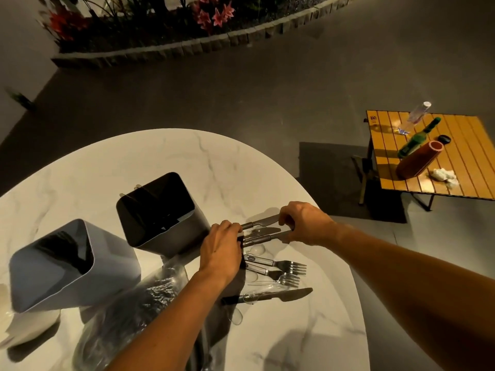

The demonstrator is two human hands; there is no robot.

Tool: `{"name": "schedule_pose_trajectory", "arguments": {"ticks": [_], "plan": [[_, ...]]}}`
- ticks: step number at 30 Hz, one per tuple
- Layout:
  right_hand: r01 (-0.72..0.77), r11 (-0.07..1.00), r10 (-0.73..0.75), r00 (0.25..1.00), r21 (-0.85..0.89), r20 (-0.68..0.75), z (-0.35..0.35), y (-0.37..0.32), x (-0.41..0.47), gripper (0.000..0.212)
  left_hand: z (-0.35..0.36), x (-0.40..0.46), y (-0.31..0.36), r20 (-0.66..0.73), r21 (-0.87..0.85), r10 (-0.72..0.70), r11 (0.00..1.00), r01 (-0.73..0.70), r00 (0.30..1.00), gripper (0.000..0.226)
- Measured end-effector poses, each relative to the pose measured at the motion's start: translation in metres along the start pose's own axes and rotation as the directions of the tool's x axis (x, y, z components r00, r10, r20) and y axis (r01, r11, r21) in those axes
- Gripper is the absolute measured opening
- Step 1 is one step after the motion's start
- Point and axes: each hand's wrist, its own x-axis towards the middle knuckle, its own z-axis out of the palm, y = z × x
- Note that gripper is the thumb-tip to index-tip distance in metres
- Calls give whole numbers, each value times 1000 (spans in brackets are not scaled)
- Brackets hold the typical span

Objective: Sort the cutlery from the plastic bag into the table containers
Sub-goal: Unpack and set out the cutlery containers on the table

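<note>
Currently: knives [263, 231], steel, stiff, slick, bunched on the bench [187, 156] beside the dark container [160, 212]. My left hand [222, 250] grips the handles, right hand [302, 223] pinches the blades; best held mid-bundle.

Three metal knives [261, 231] lie side by side, blades pointing right, handles gripped in left hand [223, 247], blades pinched by right hand [302, 223]. Two metal forks [278, 266] and clear plastic cutlery just below the left hand. One knife [276, 295] nearer. Dark container [160, 212] left of hands, grey container [72, 266] further left. Crumpled plastic bag [128, 314] under left forearm.
</note>
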Motion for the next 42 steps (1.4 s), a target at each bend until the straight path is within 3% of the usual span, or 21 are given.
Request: {"name": "schedule_pose_trajectory", "arguments": {"ticks": [10, 17, 22, 27, 32, 37, 42], "plan": [[81, 996, -81, 997, 21, -11, 13, -18, 9, 36, 3, 4, 2, 28, -42, 6, 999, -5, 1000, 24], [70, 997, -70, 997, 25, 10, 15, -17, 12, 15, 6, 6, 2, 100, -24, 59, 998, -57, 993, 22], [180, 979, -187, 980, -94, -68, 17, -16, 7, 12, 4, 5, 5, 116, 91, 116, 988, -127, 986, 27], [314, 915, -349, 930, -253, -111, 20, -14, 3, 24, 3, 3, 8, 151, 235, 129, 958, -163, 980, 41], [300, 929, -326, 940, -216, -100, 18, -15, -1, 27, -1, 1, 13, 154, 246, 120, 957, -156, 981, 46], [201, 976, -203, 979, -79, -27, 1, -20, -2, 19, -13, -1, 19, 100, 162, 102, 980, -117, 990, 42], [146, 989, -147, 986, -27, -72, -22, -28, -5, 18, -35, -9, 25, 152, 84, 46, 995, -59, 987, 41]]}}
